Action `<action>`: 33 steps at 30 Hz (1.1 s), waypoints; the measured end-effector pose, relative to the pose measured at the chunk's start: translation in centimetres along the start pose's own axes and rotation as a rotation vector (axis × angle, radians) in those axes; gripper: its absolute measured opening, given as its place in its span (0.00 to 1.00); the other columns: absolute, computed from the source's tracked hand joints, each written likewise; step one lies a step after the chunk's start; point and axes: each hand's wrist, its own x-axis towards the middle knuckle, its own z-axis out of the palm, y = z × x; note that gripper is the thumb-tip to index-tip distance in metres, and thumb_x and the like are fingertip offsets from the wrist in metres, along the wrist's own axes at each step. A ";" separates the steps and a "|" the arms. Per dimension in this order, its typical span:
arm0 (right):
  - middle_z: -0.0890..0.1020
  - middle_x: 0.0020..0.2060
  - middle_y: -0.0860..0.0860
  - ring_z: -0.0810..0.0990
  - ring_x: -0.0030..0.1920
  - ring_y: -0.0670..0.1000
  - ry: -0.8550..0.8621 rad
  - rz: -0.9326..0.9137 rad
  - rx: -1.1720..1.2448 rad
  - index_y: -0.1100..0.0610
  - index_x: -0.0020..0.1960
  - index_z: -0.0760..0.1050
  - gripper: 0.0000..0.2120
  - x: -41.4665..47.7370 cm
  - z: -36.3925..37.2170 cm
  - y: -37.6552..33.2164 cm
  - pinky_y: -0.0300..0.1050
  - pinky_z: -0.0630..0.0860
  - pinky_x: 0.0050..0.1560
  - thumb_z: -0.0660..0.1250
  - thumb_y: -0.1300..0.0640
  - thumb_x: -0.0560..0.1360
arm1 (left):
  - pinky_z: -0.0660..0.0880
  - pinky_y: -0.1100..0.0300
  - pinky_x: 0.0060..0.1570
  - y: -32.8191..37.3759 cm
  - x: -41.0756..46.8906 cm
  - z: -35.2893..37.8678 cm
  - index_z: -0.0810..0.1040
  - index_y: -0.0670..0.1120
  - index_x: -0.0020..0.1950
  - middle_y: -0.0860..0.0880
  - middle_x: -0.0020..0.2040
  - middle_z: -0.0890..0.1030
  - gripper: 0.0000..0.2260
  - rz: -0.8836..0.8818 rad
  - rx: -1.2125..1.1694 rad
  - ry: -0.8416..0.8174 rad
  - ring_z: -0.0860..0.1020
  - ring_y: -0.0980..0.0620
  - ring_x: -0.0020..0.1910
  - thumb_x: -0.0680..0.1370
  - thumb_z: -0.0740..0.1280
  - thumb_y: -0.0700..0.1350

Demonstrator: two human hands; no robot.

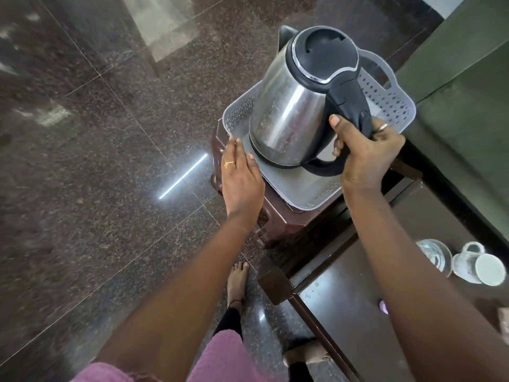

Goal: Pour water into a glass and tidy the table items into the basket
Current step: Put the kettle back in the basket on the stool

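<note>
A steel electric kettle point(292, 106) with a black lid and handle is inside the grey perforated basket point(300, 188), tilted a little. My right hand point(366, 155) grips its black handle. My left hand point(242, 177) lies flat against the basket's left rim, fingers together, holding nothing. The basket sits on a dark brown stool point(278, 224). On the dark table at the lower right stand a clear glass point(435, 256) with water and a white mug point(479, 267) lying on its side.
A green sofa point(462, 86) runs along the right, close behind the basket. The dark table point(355, 274) fills the lower right. Polished granite floor spreads to the left. My bare foot point(237, 279) stands beside the table leg.
</note>
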 end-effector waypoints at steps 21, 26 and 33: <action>0.79 0.30 0.44 0.76 0.34 0.46 -0.110 0.036 -0.216 0.49 0.37 0.76 0.07 -0.7 -0.7 0.8 0.42 0.74 0.39 0.74 0.54 0.66 | 0.55 0.63 0.71 2.9 -0.9 1.2 0.62 0.41 0.73 0.43 0.73 0.65 0.21 0.031 -0.092 0.164 0.63 0.49 0.73 0.80 0.53 0.45; 0.80 0.36 0.46 0.78 0.37 0.39 0.149 0.064 -0.172 0.57 0.46 0.79 0.08 -1.9 -6.5 1.4 0.35 0.74 0.44 0.73 0.58 0.69 | 0.56 0.62 0.71 6.6 -5.5 3.0 0.59 0.36 0.72 0.36 0.70 0.66 0.23 0.256 -0.269 0.136 0.61 0.47 0.70 0.79 0.57 0.43; 0.70 0.64 0.59 0.68 0.65 0.61 0.298 0.562 -1.091 0.53 0.64 0.71 0.30 -5.0 -20.5 5.2 0.50 0.67 0.63 0.75 0.50 0.66 | 0.56 0.59 0.72 9.3 -13.2 7.2 0.57 0.37 0.70 0.38 0.68 0.62 0.23 0.567 -0.294 -0.109 0.62 0.43 0.68 0.77 0.58 0.40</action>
